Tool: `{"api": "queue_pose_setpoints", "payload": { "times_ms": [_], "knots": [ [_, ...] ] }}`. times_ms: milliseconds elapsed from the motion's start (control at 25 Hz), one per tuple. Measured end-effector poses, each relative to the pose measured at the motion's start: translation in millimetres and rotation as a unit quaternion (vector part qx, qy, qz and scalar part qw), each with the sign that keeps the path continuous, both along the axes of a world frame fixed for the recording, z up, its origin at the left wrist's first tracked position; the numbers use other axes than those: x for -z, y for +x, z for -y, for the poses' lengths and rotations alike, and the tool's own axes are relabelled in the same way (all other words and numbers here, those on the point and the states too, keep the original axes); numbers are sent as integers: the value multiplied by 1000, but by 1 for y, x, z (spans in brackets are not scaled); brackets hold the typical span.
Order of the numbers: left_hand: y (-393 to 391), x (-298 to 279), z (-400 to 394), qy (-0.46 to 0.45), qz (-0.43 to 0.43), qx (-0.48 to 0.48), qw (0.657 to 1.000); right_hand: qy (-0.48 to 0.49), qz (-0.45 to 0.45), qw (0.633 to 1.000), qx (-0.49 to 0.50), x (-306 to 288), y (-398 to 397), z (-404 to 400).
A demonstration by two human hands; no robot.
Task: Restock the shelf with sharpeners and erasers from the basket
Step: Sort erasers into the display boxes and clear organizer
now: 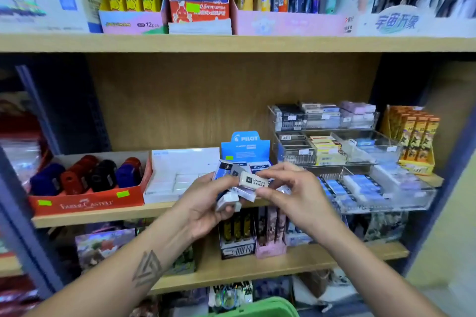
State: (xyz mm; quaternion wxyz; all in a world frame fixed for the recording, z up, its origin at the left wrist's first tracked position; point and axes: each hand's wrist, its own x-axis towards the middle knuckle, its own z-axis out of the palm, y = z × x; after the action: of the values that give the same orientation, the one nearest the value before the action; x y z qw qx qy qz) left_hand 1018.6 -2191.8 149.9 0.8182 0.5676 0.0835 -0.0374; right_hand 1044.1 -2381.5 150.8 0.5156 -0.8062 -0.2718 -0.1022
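My left hand (203, 203) grips a bunch of several small boxed erasers (230, 194) in front of the middle shelf (103, 216). My right hand (291, 193) pinches one white eraser (253, 180) on top of that bunch with thumb and fingers. Behind the hands stands a blue Pilot eraser box (244, 147). Sharpeners (85, 175) in blue, red and black fill a red Faber-Castell tray (85, 203) at the left. The green basket (255, 310) shows only its rim at the bottom edge.
A white box of erasers (177, 175) sits between the red tray and the Pilot box. Tiered clear acrylic bins (360, 162) with erasers stand at the right, an orange pencil-lead box (417, 139) beside them. Pen boxes line the upper shelf (231, 42).
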Motion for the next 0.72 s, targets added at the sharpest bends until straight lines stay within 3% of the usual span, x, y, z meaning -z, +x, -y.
{"api": "queue_pose_setpoints", "payload": {
  "times_ms": [120, 360, 720],
  "knots": [
    [32, -40, 17, 15, 32, -14, 999, 27, 21, 998, 55, -29, 31, 17],
    [100, -84, 71, 56, 65, -28, 996, -18, 34, 974, 225, -65, 111, 72],
    [213, -132, 119, 105, 116, -56, 986, -182, 88, 899, 389, -109, 212, 133]
  ]
}}
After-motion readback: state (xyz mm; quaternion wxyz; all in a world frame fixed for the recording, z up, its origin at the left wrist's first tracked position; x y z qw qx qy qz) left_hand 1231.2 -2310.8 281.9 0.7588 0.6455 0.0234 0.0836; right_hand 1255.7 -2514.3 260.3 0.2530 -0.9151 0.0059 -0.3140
